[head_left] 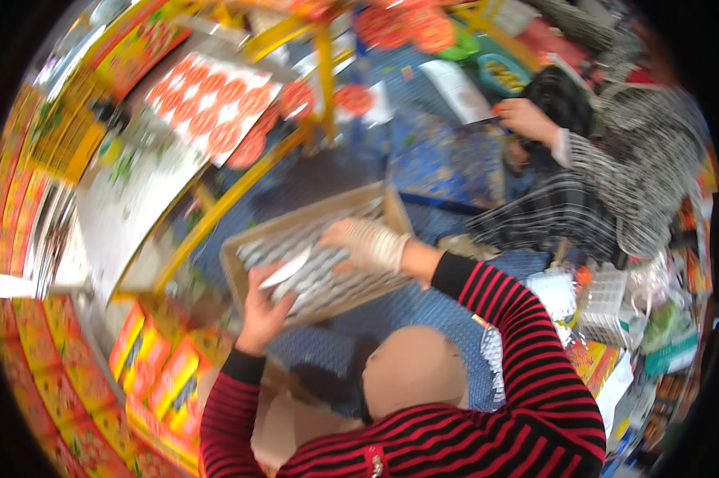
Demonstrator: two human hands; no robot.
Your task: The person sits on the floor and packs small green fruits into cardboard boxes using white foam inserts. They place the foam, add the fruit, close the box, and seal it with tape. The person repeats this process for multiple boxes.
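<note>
A shallow cardboard box (329, 316) lies in front of me, lined with grey, bumpy, tray-like material (329, 257) whose exact kind is blurred. My left hand (266, 305) is over the box's left end, a white, flat, pointed piece (286, 270) held between thumb and fingers. At the box's right half, my right hand (368, 245) wears a pale fingerless glove or wrap; its fingers reach down to the grey lining. Whether anything is in those fingers cannot be told.
A person in a grey knitted top (652, 149) sits at the upper right by a blue board (449, 161). Round red labels on a white sheet (216, 101) lie on a yellow-framed table (138, 209). Red-yellow cartons (66, 382) stack at left; a white plastic basket (601, 305) stands at right.
</note>
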